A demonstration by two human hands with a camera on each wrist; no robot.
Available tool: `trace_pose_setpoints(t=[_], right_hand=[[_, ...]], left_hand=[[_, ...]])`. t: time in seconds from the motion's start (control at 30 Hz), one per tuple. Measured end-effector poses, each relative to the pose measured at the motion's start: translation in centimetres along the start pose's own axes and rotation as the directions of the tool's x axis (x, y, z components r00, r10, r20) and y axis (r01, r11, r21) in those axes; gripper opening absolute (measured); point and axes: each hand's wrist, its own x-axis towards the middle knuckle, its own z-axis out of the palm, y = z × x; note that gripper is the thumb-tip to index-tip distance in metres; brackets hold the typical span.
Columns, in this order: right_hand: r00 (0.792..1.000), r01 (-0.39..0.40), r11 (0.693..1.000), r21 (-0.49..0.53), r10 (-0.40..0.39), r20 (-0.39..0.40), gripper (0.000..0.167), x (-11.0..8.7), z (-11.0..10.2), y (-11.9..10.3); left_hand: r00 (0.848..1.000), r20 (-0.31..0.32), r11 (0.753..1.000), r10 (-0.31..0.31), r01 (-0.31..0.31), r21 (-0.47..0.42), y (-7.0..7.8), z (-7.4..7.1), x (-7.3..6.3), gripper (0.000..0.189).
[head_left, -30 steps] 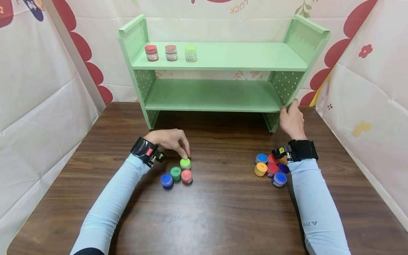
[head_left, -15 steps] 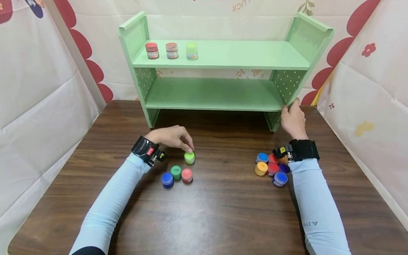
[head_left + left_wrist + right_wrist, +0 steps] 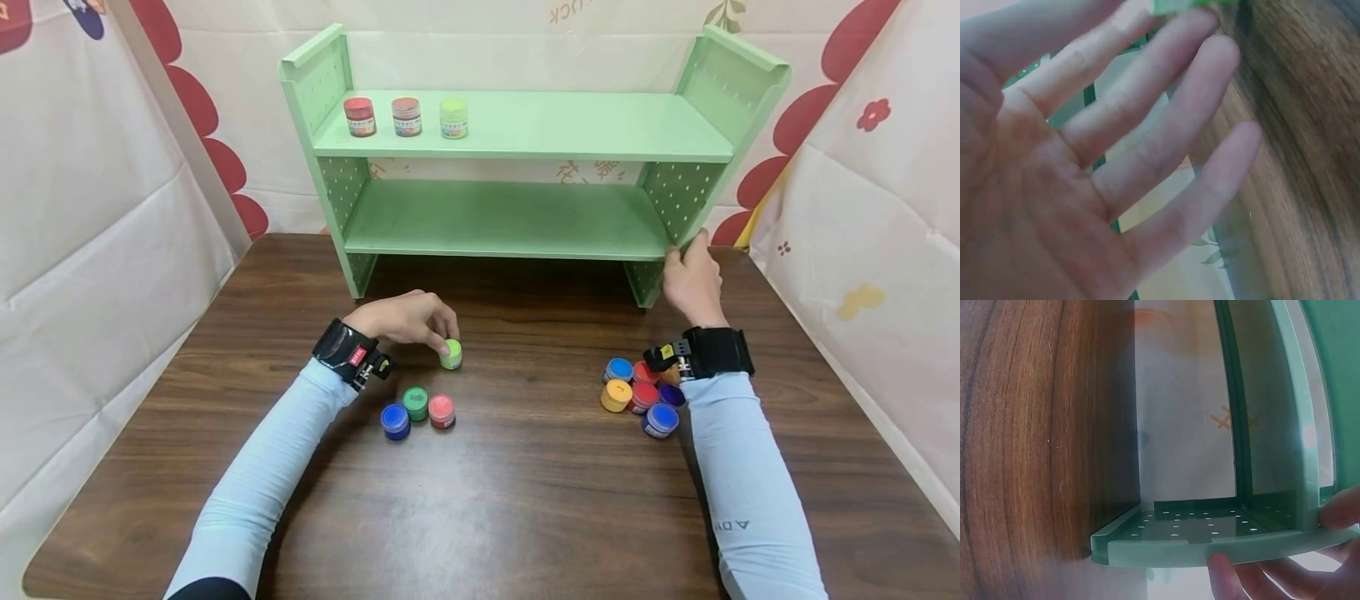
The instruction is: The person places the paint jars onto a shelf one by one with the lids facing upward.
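In the head view my left hand [image 3: 408, 319] pinches a small jar with a light green lid [image 3: 452, 357] between thumb and fingertips, over the table in front of the shelf. Only the lower edge of that jar [image 3: 1188, 5] shows at the top of the left wrist view, where the other fingers spread loosely. My right hand [image 3: 695, 283] grips the right side panel of the green two-tier shelf [image 3: 510, 221]. In the right wrist view the thumb lies at the shelf board and the fingers [image 3: 1225, 578] curl behind the panel edge [image 3: 1166, 555].
On the upper tier stand a red jar [image 3: 360, 118], a brownish-pink jar [image 3: 407, 118] and a light green jar [image 3: 453, 119]. Blue [image 3: 395, 422], green [image 3: 416, 404] and pink [image 3: 442, 411] jars stand front left. Several jars, one yellow-lidded [image 3: 617, 396], cluster beside the right forearm.
My left hand has taken the light green jar away from the pink and green jars, toward the shelf. The right hand keeps its grip on the side panel.
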Motion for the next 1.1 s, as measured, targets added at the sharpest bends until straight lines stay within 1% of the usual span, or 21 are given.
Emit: trace_pose_setpoints(t=[0.13, 0.3, 0.37, 0.47, 0.53, 0.63, 0.73, 1.0, 1.1], right_hand=[[1.0, 0.012, 1.0, 0.004, -0.012, 0.013, 0.06, 0.0, 0.0, 0.1], [1.0, 0.016, 1.0, 0.008, -0.016, 0.014, 0.059, -0.1, -0.1, 0.2], [1.0, 0.017, 1.0, 0.011, -0.018, 0.016, 0.059, -0.1, 0.0, 0.3], [1.0, 0.018, 1.0, 0.015, -0.018, 0.021, 0.061, 0.1, 0.0, 0.3], [1.0, 0.017, 1.0, 0.017, -0.018, 0.025, 0.061, 0.1, 0.1, 0.4], [0.999, 0.021, 1.0, 0.021, -0.021, 0.028, 0.061, 0.2, 0.1, 0.4], [0.999, 0.028, 0.999, 0.024, -0.029, 0.028, 0.061, 0.3, 0.0, 0.3], [0.999, 0.027, 0.999, 0.018, -0.028, 0.037, 0.061, 0.2, 0.0, 0.4], [0.999, 0.03, 0.999, 0.015, -0.03, 0.037, 0.061, 0.3, -0.1, 0.4]], left_hand=[[0.999, -0.046, 1.0, 0.013, -0.014, -0.001, -0.3, 0.2, 0.3, 0.022], [0.989, -0.143, 0.999, 0.042, -0.043, 0.0, -0.9, 0.5, 0.7, 0.025], [0.982, -0.184, 0.999, 0.042, -0.04, 0.013, -1.0, 0.6, 0.7, 0.025], [0.976, -0.218, 1.0, 0.026, -0.023, 0.016, -0.9, 0.7, 0.8, 0.028], [0.974, -0.224, 1.0, 0.012, -0.008, 0.019, -0.7, 0.8, 0.8, 0.03], [0.975, -0.22, 1.0, 0.007, -0.002, 0.02, -0.5, 0.9, 0.9, 0.031], [0.975, -0.222, 1.0, 0.016, -0.01, 0.029, -0.3, 1.0, 0.9, 0.03], [0.972, -0.235, 0.999, 0.029, -0.022, 0.033, -0.5, 1.2, 1.0, 0.042], [0.967, -0.253, 0.999, 0.03, -0.02, 0.041, -0.6, 1.3, 1.2, 0.045]])
